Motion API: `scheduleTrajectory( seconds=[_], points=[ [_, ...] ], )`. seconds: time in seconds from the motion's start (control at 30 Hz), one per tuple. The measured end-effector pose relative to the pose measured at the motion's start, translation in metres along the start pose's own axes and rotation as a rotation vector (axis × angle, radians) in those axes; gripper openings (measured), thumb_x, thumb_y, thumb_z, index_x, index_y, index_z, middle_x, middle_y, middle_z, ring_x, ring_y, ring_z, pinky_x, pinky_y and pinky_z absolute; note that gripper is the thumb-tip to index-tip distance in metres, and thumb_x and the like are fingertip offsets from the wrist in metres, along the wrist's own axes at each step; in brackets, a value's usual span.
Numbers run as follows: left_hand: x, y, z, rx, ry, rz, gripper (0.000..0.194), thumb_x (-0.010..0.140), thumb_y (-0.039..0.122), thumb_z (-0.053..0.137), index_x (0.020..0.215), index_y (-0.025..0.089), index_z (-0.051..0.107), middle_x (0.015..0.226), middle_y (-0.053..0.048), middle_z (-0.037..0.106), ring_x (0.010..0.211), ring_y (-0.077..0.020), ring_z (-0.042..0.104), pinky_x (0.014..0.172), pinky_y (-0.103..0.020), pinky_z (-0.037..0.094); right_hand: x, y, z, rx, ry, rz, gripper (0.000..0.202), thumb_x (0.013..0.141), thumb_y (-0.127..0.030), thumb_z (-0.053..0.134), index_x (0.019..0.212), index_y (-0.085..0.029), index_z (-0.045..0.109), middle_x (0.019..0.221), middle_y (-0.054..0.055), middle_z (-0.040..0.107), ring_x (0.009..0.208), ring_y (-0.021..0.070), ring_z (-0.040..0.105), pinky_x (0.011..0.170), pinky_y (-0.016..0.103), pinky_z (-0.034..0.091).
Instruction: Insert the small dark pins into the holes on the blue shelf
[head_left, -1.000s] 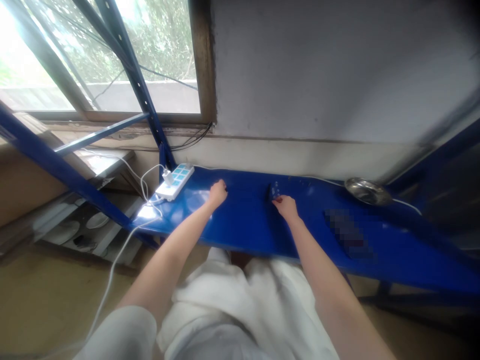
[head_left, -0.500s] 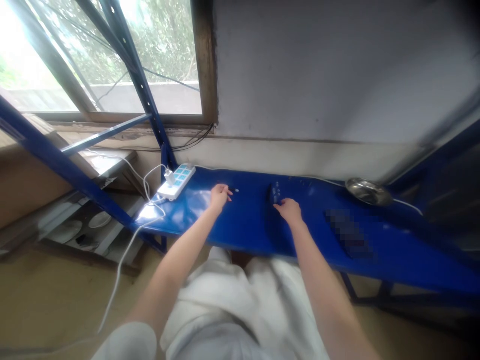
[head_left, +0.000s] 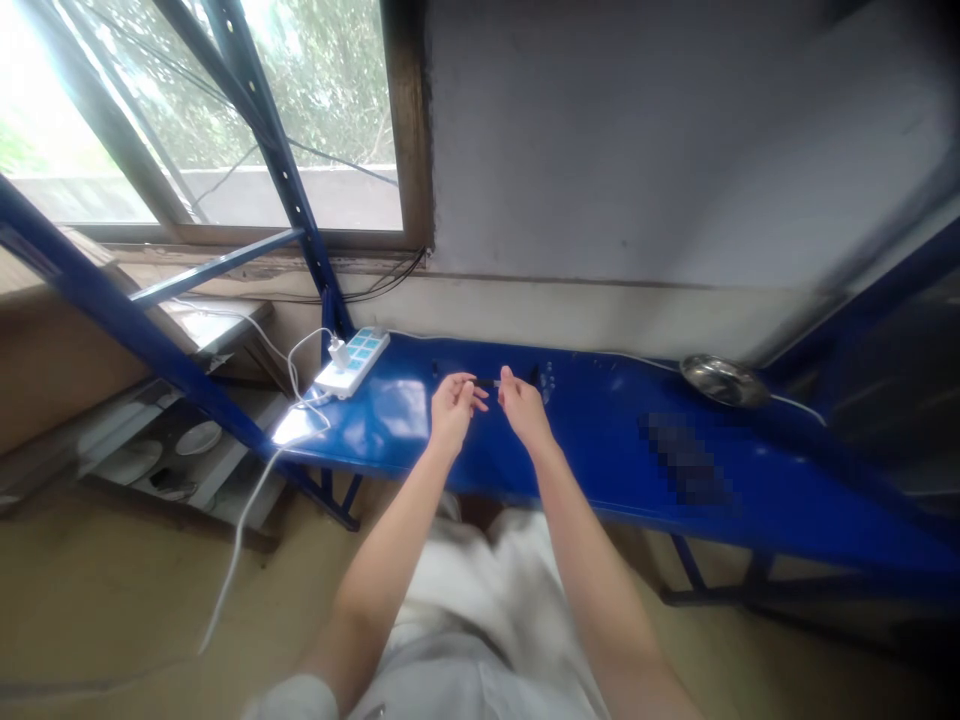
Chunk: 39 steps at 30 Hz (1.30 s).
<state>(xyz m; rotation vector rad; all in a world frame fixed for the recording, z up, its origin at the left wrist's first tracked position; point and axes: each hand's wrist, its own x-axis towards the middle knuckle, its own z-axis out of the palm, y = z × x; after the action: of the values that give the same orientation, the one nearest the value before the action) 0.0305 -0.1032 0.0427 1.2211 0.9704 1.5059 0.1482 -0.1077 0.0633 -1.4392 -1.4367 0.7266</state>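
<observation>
My left hand (head_left: 452,408) pinches a thin dark rod (head_left: 486,383) between thumb and finger, the other fingers partly spread. The rod points right, and a pale tip shows at its far end. At that tip the fingers of my right hand (head_left: 523,408) are closed. Whether they grip the tip itself or a separate small piece, I cannot tell. Just beyond my right hand lie several small clear pieces (head_left: 548,376), with a dark object (head_left: 535,377) beside them, partly hidden. A small dark piece (head_left: 435,369) rests behind my left hand.
The blue table (head_left: 495,460) runs along the wall. A white power strip (head_left: 354,362) with a plugged-in charger sits at its left end, its cord hanging to the floor. To the right are a shiny metal bowl (head_left: 722,380) and a pixelated dark object (head_left: 684,460). Blue frame posts (head_left: 274,150) rise at left.
My right hand has left the dark object by the clear pieces and moved left to the rod's tip. My left hand has shifted slightly right and nearer me with the rod.
</observation>
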Motion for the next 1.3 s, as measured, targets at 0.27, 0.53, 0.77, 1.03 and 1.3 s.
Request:
scheduleTrajectory(
  seconds=[0.27,0.53,0.77,1.03,1.3],
  points=[
    [-0.001,0.015,-0.003,0.071,-0.131,0.069,0.024,0.083,0.036,0.05,0.096,0.016,0.049,0.074,-0.002,0.063,0.049,-0.0076,0.057,0.045,-0.017,0.037,-0.003,-0.005,-0.002,0.145,0.041,-0.033,0.051,0.078,-0.065,0.038,0.056,-0.019,0.045,0.053,-0.002,0.047,0.05,0.0108,0.042,0.051,0.024,0.035],
    [-0.004,0.037,-0.003,0.19,-0.146,0.118,0.027,0.083,0.044,0.046,0.088,0.017,0.048,0.065,0.001,0.059,0.042,-0.0056,0.053,0.044,-0.017,0.038,-0.012,-0.017,-0.009,0.233,0.056,-0.086,0.048,0.078,-0.063,0.04,0.058,-0.02,0.044,0.052,-0.003,0.043,0.048,0.0094,0.039,0.047,0.023,0.034],
    [-0.006,0.051,0.0,0.176,-0.05,0.103,0.033,0.081,0.048,0.048,0.081,0.016,0.051,0.062,0.002,0.059,0.041,-0.0048,0.05,0.042,-0.017,0.037,-0.018,-0.031,-0.023,0.234,0.021,-0.149,0.04,0.077,-0.058,0.047,0.069,-0.019,0.053,0.057,-0.002,0.051,0.048,0.0084,0.044,0.048,0.022,0.038],
    [-0.009,0.054,0.005,0.031,-0.095,0.046,0.032,0.077,0.043,0.057,0.093,0.016,0.054,0.075,-0.002,0.063,0.045,-0.0053,0.053,0.046,-0.019,0.041,-0.016,-0.024,-0.033,0.282,0.028,-0.25,0.03,0.075,-0.045,0.057,0.09,-0.019,0.058,0.077,0.003,0.063,0.06,0.0106,0.055,0.06,0.027,0.047],
    [-0.007,0.047,0.014,-0.068,-0.11,0.016,0.03,0.072,0.036,0.063,0.092,0.015,0.059,0.078,-0.003,0.064,0.047,-0.0045,0.051,0.049,-0.02,0.042,-0.019,-0.026,-0.036,0.251,0.048,-0.238,0.033,0.075,-0.043,0.057,0.098,-0.02,0.063,0.078,0.004,0.066,0.057,0.0109,0.055,0.06,0.029,0.049]
  ],
)
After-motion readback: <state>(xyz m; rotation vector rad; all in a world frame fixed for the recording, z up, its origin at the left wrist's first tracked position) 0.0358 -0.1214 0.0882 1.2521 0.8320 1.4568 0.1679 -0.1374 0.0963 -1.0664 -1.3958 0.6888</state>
